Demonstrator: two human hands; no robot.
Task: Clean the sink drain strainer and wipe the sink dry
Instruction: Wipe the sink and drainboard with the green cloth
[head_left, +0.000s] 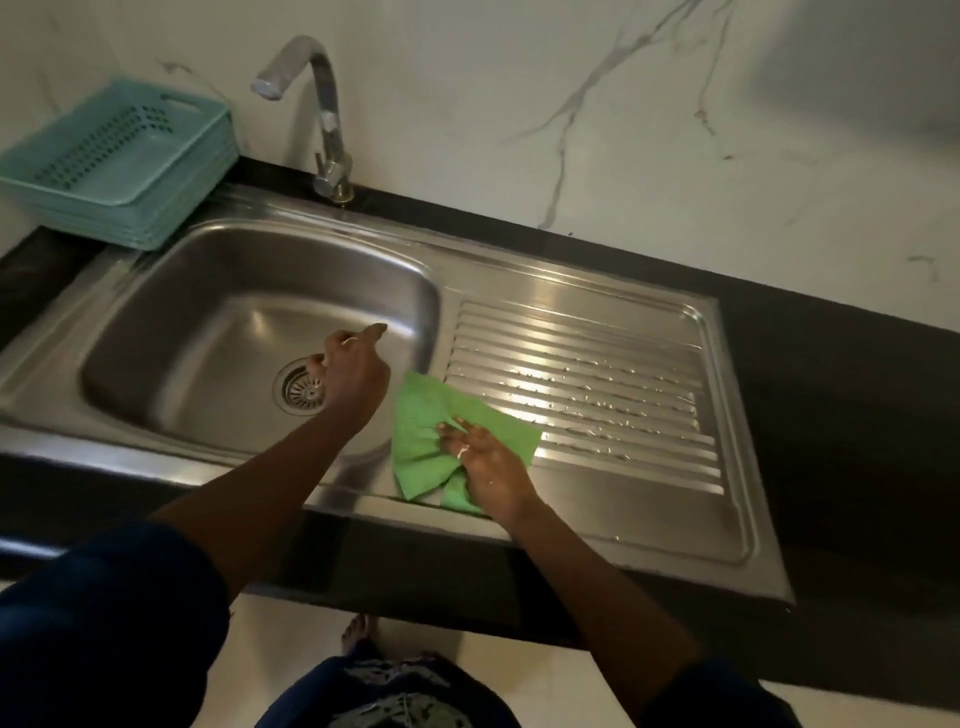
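The green cloth (415, 421) is being pressed flat by the right hand (488, 465), right of centre in the frame. Its fingers (448, 430) are spread and straight, and the fabric is being bunched a little between them rather than pinched. The cloth is being held down on the steel ledge where the bowl meets the drainboard (597, 358), with its upper-left corner reaching over the bowl's edge.

Left of the cloth, the left hand (353, 374) is being held low inside the sink (171, 291). Its fingers are curled and one finger is pointed up-frame. Whether anything is being gripped cannot be told, since the hand is blurred.

The drain strainer (298, 391) is being partly hidden by that hand. It is seated in the drain at the middle of the bowl floor, just left of the knuckles and touching or almost touching the thumb side. Being round, it is offering no long axis to line up with. The left hand is judged far the nearer to it, while the right is placed apart, beyond the bowl's right wall.

Water beads are being shown on the drainboard ribs. A tap (324, 104) and stacked teal baskets (114, 171) are seen at upper left.
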